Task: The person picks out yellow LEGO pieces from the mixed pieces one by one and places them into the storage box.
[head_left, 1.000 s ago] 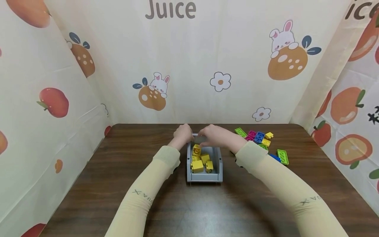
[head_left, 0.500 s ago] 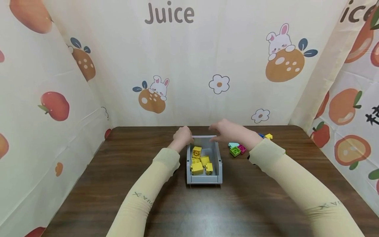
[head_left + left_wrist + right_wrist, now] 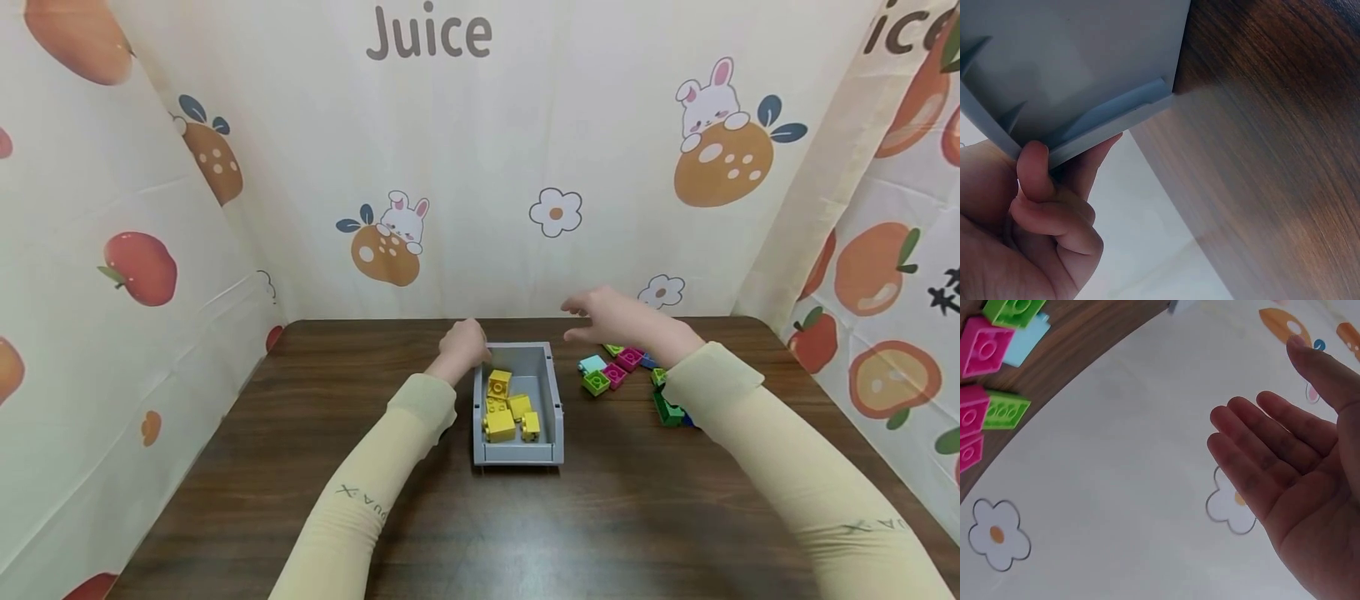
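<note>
A grey plastic bin (image 3: pixel 519 454) stands on the table with several yellow toy bricks (image 3: pixel 499 425) inside. My left hand (image 3: pixel 462 346) grips its far left corner; in the left wrist view, the thumb and fingers pinch the bin's edge (image 3: pixel 1104 132). To the right of the bin and above the table, my right hand (image 3: pixel 618 318) hangs in the air with nothing in it. Its palm and relaxed fingers (image 3: pixel 1254 469) show in the right wrist view. Loose bricks lie beneath it, among them a lime green brick (image 3: pixel 596 382) and a magenta brick (image 3: pixel 630 358).
Further right lie a dark green brick (image 3: pixel 666 410) and blue pieces, partly hidden by the right sleeve (image 3: pixel 712 387). A light blue brick (image 3: pixel 592 364) sits beside the lime one. A printed curtain (image 3: pixel 480 258) rises behind the wooden table (image 3: pixel 322 400).
My right hand has moved away from above the bin, to the right over the loose bricks. The left hand stays at the bin's corner, and the yellow bricks lie as before.
</note>
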### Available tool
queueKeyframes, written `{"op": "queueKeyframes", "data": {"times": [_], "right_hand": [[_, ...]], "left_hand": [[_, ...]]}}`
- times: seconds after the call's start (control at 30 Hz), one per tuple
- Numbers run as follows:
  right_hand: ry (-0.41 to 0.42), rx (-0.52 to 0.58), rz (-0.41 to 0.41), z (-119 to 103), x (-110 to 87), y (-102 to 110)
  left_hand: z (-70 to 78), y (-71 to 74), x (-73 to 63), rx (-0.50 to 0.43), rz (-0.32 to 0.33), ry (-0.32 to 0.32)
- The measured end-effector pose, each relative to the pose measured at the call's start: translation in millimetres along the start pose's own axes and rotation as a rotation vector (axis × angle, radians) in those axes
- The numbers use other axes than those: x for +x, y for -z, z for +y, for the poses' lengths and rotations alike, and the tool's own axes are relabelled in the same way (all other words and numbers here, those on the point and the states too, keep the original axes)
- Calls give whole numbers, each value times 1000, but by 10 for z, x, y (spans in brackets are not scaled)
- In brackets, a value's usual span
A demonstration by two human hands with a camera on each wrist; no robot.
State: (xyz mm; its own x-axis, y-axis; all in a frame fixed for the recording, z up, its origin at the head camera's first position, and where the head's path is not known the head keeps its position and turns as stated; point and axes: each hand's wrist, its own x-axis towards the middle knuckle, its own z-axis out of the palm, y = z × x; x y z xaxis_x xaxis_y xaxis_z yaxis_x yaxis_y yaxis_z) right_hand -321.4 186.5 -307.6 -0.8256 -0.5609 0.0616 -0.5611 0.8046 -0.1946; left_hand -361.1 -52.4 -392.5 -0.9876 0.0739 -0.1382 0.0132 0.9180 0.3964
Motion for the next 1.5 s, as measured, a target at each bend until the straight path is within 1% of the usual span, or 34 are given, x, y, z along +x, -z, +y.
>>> {"op": "queueKeyframes", "data": {"times": [0.2,0.43,0.6,0.73,1.07,1.3,1.5], "right_hand": [[-36,-5,-7,175,-81,76],[-141,25,9,406,-215,148],[-185,47,0,566,-298,167],[-215,48,10,681,-339,159],[-261,77,24,903,-409,121],[-274,87,33,1073,-457,79],[-298,94,19,1264,-503,0]], "left_hand": [[13,2,-10,1,-8,12],[16,6,-13,-1,-7,13],[21,11,-22,-6,-12,13],[22,15,-22,-4,-14,11],[35,23,-40,11,-6,15],[36,19,-47,9,0,16],[37,16,-42,16,3,14]]}}
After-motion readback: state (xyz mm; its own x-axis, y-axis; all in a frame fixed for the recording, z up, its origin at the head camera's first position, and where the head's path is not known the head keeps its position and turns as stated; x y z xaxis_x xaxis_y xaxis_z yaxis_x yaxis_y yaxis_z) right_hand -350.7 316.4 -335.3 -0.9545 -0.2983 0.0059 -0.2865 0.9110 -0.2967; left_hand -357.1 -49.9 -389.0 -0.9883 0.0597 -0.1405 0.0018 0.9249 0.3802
